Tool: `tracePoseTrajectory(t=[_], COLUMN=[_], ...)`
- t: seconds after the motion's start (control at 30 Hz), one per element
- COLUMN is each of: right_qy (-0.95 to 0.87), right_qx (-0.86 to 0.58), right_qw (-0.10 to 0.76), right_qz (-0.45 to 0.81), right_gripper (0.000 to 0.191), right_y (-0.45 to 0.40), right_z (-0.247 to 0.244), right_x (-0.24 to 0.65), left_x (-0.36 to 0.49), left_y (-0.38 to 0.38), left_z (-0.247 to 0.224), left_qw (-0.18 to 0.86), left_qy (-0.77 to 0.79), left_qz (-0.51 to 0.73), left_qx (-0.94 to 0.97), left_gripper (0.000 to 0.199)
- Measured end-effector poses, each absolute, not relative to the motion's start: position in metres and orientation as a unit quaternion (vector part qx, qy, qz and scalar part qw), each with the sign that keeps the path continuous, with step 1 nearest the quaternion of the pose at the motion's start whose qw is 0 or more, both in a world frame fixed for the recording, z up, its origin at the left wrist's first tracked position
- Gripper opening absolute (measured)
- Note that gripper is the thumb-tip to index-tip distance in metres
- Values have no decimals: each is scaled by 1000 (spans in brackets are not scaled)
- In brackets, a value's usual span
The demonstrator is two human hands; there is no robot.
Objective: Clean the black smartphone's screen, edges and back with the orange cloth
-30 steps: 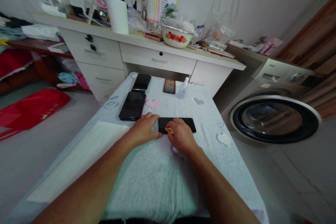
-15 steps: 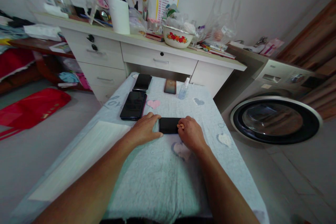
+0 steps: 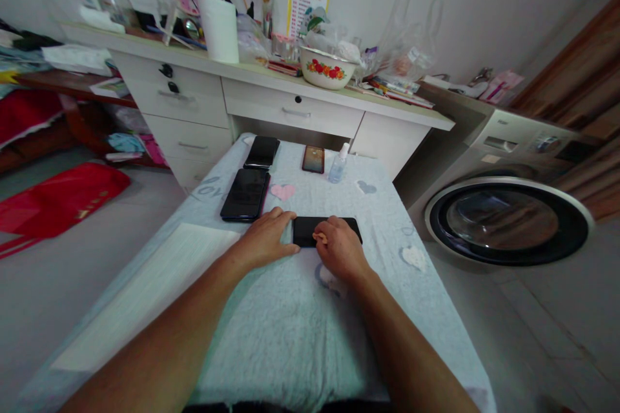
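Note:
A black phone (image 3: pixel 303 231) lies sideways on the cloth-covered table (image 3: pixel 285 329). At its left end is my left hand (image 3: pixel 269 237), thumb and fingers spread apart against the phone's edge. My right hand (image 3: pixel 340 248) is closed on a small orange cloth (image 3: pixel 320 237) and presses it on the middle of the screen, hiding part of the phone. Two more dark phones lie up and to the left, a larger one (image 3: pixel 245 194) and one behind it (image 3: pixel 262 152). Farther back are a brown-screened phone (image 3: pixel 313 159) and a clear spray bottle (image 3: pixel 338 164), which stands upright.
A long pale sheet (image 3: pixel 150 293) lies along the table's left side. Behind the table runs a white drawer desk (image 3: pixel 290 110) with a flowered bowl (image 3: pixel 327 69) and a paper roll (image 3: pixel 219 29). A washing machine (image 3: pixel 504 148) is at the right, a red bag (image 3: pixel 62 197) at the left.
My right hand has slid left over the phone with the orange cloth, uncovering the phone's right end. My left hand has stayed in place.

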State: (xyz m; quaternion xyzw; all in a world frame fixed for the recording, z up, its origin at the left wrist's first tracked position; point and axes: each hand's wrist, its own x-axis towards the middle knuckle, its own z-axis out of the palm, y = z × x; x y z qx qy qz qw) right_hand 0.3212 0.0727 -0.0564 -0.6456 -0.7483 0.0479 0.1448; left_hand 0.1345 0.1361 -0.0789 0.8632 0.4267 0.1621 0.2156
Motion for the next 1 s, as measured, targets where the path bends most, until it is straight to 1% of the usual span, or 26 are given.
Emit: tracePoseTrajectory(t=[0.2, 0.43, 0.73, 1.0], right_qy=[-776, -796, -802, -795], right_qx=[-607, -580, -576, -586], right_qw=[154, 150, 135, 121], right_qz=[81, 87, 78, 98], right_gripper=[15, 17, 16, 17], right_y=[71, 71, 70, 71], right_z=[-57, -60, -56, -52], right_x=[311, 306, 306, 323], left_x=[135, 135, 135, 135], left_y=[135, 136, 135, 134], left_z=[-76, -76, -78, -73], left_qw=[215, 214, 210, 210], left_qy=[429, 429, 428, 431], left_qz=[157, 156, 154, 141], left_qx=[863, 864, 865, 866], left_gripper=[60, 61, 62, 62])
